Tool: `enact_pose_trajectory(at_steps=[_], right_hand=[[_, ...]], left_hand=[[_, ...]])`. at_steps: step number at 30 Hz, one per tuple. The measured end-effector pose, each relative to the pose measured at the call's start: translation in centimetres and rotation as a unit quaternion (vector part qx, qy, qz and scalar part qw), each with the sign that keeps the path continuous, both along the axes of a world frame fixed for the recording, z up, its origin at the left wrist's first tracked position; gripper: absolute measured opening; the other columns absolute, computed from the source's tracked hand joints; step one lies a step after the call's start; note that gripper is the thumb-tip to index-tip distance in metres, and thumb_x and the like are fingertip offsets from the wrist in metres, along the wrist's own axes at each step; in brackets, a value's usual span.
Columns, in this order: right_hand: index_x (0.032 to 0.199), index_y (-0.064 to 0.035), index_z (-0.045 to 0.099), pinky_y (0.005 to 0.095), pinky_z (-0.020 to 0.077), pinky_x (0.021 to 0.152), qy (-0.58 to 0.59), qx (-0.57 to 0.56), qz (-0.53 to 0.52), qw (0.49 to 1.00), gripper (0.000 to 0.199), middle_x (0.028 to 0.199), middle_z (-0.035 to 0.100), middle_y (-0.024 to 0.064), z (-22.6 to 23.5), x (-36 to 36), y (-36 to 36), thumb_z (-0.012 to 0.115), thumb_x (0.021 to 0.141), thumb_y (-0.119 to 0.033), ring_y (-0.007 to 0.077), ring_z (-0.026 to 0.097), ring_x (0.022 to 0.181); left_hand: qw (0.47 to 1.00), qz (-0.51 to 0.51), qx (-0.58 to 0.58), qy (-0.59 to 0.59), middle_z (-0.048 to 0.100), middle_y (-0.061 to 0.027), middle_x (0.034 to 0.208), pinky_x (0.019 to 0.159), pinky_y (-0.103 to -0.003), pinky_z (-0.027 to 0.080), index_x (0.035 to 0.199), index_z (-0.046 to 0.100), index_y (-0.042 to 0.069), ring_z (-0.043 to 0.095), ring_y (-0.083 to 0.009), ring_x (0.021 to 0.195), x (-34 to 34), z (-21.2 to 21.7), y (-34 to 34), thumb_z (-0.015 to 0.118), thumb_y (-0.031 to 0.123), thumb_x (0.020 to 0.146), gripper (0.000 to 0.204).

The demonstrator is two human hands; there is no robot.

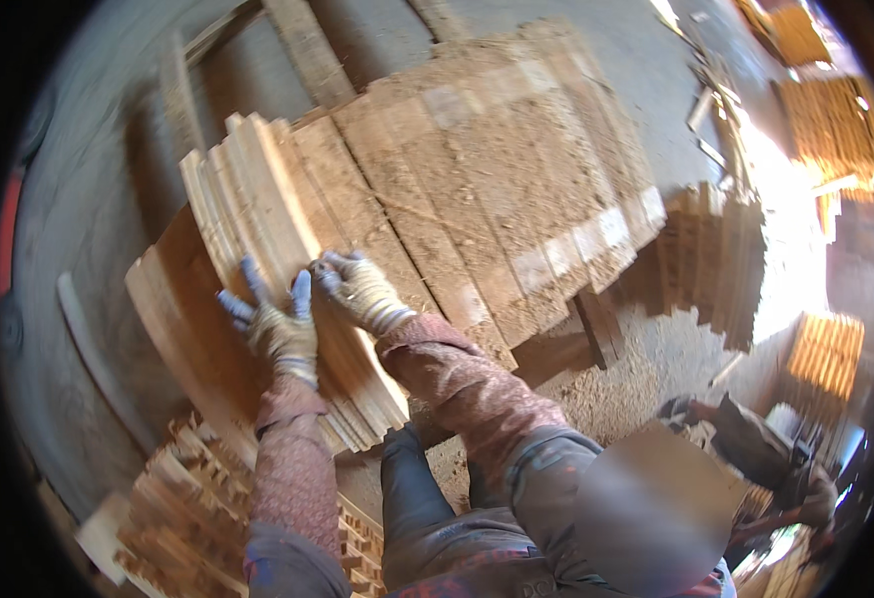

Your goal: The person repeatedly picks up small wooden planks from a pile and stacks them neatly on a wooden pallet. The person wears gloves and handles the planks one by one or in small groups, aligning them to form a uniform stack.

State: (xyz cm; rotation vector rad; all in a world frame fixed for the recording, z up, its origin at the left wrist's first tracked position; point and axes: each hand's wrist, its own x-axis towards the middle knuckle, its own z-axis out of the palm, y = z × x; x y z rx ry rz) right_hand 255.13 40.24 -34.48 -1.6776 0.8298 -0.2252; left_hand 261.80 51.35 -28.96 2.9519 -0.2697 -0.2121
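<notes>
My left hand (282, 329), in a light knit glove with bluish fingertips, lies with spread fingers on a row of long, pale wooden boards (257, 199) packed side by side. Close to its right, my right hand (365, 289) wears a similar glove. Its fingers are curled in at the right edge of that row, beside a small dark spot; what they hold, if anything, is hidden. A wide layer of flat planks (477, 169), covered in sawdust and chips, stretches right from the row.
Below and left of the boards stands a brown wooden panel (187, 299). Stacked wood pieces (187, 498) lie at the lower left, and a slatted frame (307, 50) at the far side. More wood stacks (711, 259) stand on the right. Another person (786, 468) is at the lower right.
</notes>
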Motion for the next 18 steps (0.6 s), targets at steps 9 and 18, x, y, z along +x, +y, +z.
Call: enact_pose_trajectory(at_steps=[9,18], right_hand=[[0.129,-0.0031,0.064,0.0423,0.0490,0.104,0.110,-0.254,-0.081,0.957,0.051,0.130,0.065,0.0208,1.6,-14.9,-25.3,0.081,0.088,-0.028,0.0342,0.060,0.122],[0.148,-0.0117,0.049,0.0480,0.0429,0.112,0.410,-0.220,-0.237,0.853,0.086,0.144,0.057,0.0182,2.6,-19.2,-52.5,0.074,0.084,-0.065,0.0333,0.054,0.134]], left_hand=[[0.987,-0.031,0.155,-0.003,0.008,-0.0298,0.166,0.111,-0.079,0.016,0.164,0.016,0.036,0.007,-0.0595,0.150,-2.1,0.1,-4.6,0.057,0.082,0.083,0.101],[0.980,-0.042,0.139,-0.134,0.021,-0.0225,0.165,0.113,-0.074,0.019,0.163,0.025,0.032,0.015,-0.0519,0.151,-1.7,-3.1,-3.2,0.049,0.072,0.095,0.083]])
